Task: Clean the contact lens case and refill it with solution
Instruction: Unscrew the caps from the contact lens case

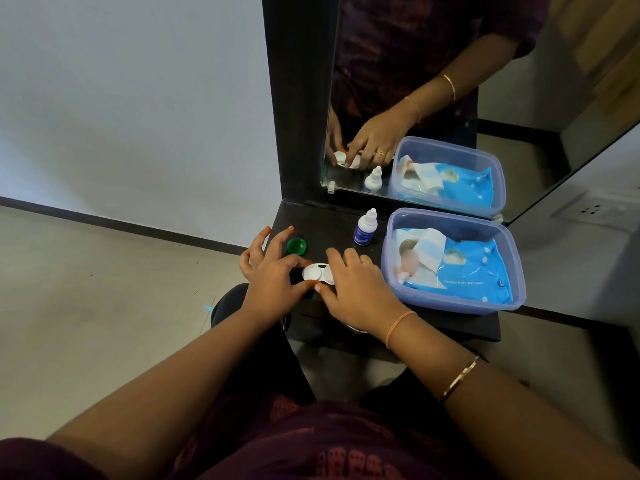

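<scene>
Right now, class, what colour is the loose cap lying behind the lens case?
Green: the cap shows best in the head view.

Left hand [273,271] fingers pinched, others splayed; right hand [353,289] palm-down, fingers curled.

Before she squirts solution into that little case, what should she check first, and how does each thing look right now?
1. Case steady: ok, both hands hold it on the shelf, left hand and right hand.
2. Green cap off: ok, it lies open side up behind the left hand.
3. Other well open: cannot tell, the right hand covers it.
4. Open well clean and dry: cannot tell, too small to see.
5. Bottle in reach: ok, upright just behind the case.
6. Bottle open: not ok, its cap looks on.
</scene>
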